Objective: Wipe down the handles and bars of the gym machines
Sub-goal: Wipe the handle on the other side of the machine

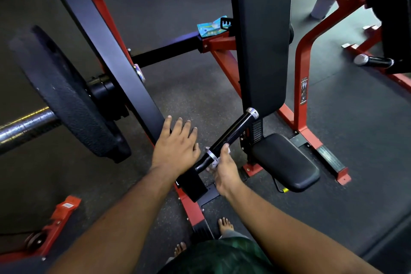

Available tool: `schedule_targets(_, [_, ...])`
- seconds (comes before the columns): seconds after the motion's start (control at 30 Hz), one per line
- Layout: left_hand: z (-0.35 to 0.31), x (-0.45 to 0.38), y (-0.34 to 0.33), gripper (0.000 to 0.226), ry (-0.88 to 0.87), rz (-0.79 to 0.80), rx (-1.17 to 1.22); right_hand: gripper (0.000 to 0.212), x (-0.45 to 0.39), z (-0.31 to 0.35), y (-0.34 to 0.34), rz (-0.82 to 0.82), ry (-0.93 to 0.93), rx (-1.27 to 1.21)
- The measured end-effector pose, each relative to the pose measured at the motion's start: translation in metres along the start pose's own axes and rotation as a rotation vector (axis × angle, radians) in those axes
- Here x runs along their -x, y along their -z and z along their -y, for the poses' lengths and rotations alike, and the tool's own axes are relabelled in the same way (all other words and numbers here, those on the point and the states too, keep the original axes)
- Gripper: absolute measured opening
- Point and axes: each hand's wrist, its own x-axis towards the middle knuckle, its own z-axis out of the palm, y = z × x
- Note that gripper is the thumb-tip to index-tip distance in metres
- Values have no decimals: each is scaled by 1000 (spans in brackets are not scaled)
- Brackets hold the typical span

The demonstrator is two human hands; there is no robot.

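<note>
A black machine handle with chrome end rings slants up toward the back pad at centre. My right hand is closed around a small white wipe and presses it against the handle's lower chrome ring. My left hand lies flat with fingers spread on the black lever arm, just left of the handle's base. Most of the wipe is hidden inside my right hand.
A black weight plate on a chrome bar hangs to the left. The black seat pad and tall back pad stand to the right within the red frame. A blue packet rests on the frame behind.
</note>
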Motion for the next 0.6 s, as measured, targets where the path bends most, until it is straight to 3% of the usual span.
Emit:
schedule_targets(0.1, [0,0,2,57,-1,22,-7,29,7,-5,17,73,12,82])
schedule_targets(0.2, [0,0,2,59,1,41,-15,31,9,5,47,157,94,306])
schedule_targets(0.3, [0,0,2,60,1,50,-25,25,-11,24,71,22,167,410])
schedule_targets(0.4, [0,0,3,60,-2,54,-19,28,-34,64,68,-190,254,239])
schedule_targets(0.53, [0,1,4,59,-9,56,-24,35,-41,91,30,-261,321,-167])
schedule_targets(0.6, [1,1,5,59,-6,60,-25,36,-31,80,15,-281,330,-226])
